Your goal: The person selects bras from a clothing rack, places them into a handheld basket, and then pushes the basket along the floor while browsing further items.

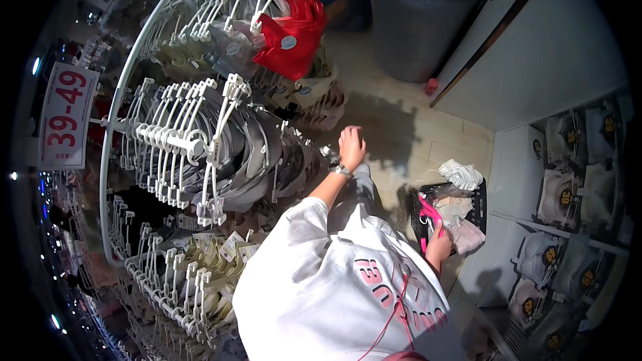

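Note:
My left hand [352, 146] hangs in front of me with its fingers curled, beside the lower end of a row of hanging bras. A band sits on its wrist, and its palm is hidden from view. My right hand [438, 244] grips a bright pink handle [430, 212] at the near side of a black plastic shopping basket [479, 205]. Inside the basket lie a white ruffled bundle [460, 174], some cream-coloured items [453, 209] and a pale pink folded garment [469, 237].
To my left stands a white metal rack [116, 95] with grey bras [241, 160] and a red garment [291, 35] on white hangers. A price sign [68, 115] hangs beyond. Packaged bras [559, 195] line a wall display at right. A large grey wrapped bundle [424, 25] stands ahead.

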`<state>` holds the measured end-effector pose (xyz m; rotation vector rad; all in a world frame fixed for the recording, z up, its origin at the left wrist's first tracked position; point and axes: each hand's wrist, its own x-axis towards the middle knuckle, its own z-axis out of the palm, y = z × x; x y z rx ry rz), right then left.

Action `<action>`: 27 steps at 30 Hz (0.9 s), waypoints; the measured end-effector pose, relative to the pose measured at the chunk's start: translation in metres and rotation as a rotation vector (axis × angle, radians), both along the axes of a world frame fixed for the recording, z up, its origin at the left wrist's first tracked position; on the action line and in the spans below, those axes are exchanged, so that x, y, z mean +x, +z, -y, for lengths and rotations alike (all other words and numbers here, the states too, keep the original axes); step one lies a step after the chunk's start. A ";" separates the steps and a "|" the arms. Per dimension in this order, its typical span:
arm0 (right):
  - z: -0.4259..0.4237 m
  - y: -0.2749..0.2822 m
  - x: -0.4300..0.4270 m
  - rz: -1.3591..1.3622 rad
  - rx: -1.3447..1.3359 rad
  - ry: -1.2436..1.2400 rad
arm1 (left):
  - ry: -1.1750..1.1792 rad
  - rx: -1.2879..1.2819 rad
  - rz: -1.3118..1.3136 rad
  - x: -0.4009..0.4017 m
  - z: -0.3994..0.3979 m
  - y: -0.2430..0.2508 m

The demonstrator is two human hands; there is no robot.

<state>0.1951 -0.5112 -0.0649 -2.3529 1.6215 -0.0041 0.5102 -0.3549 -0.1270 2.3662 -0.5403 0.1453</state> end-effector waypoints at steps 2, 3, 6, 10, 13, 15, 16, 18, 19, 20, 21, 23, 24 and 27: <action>0.013 -0.013 -0.001 -0.046 0.022 -0.069 | 0.092 0.137 0.072 0.061 0.021 0.001; 0.020 -0.018 -0.004 -0.068 0.024 -0.120 | 0.146 0.224 0.091 0.091 0.040 -0.005; 0.041 -0.017 0.001 -0.082 0.194 -0.148 | 0.237 0.325 0.207 0.181 0.048 -0.047; 0.070 -0.023 0.019 -0.088 0.206 -0.109 | 0.332 0.498 0.153 0.257 0.015 -0.107; 0.080 -0.025 0.031 -0.104 0.086 -0.104 | 0.418 0.398 0.166 0.267 0.005 -0.115; 0.084 -0.024 0.028 -0.111 -0.046 -0.121 | 0.338 0.282 0.234 0.256 0.027 -0.097; 0.087 -0.026 0.027 -0.080 -0.148 -0.076 | 0.303 0.235 0.263 0.247 0.028 -0.083; 0.094 -0.031 0.026 0.006 -0.388 0.037 | 0.241 0.196 0.266 0.233 0.024 -0.054; 0.099 -0.035 0.029 0.101 -0.541 0.158 | 0.227 0.229 0.226 0.227 0.020 -0.048; 0.104 -0.042 0.034 0.192 -0.687 0.277 | 0.227 0.301 0.143 0.230 0.020 -0.057; 0.108 -0.043 0.044 0.281 -0.775 0.382 | 0.228 0.379 0.061 0.231 0.018 -0.067; 0.107 -0.035 0.089 0.385 -0.757 0.533 | 0.289 0.547 -0.059 0.238 0.005 -0.113; 0.100 -0.022 0.127 0.365 -0.555 0.536 | 0.357 0.570 0.001 0.239 0.000 -0.125; 0.100 -0.027 0.217 0.500 0.020 0.551 | 0.199 0.665 0.045 0.222 0.016 -0.123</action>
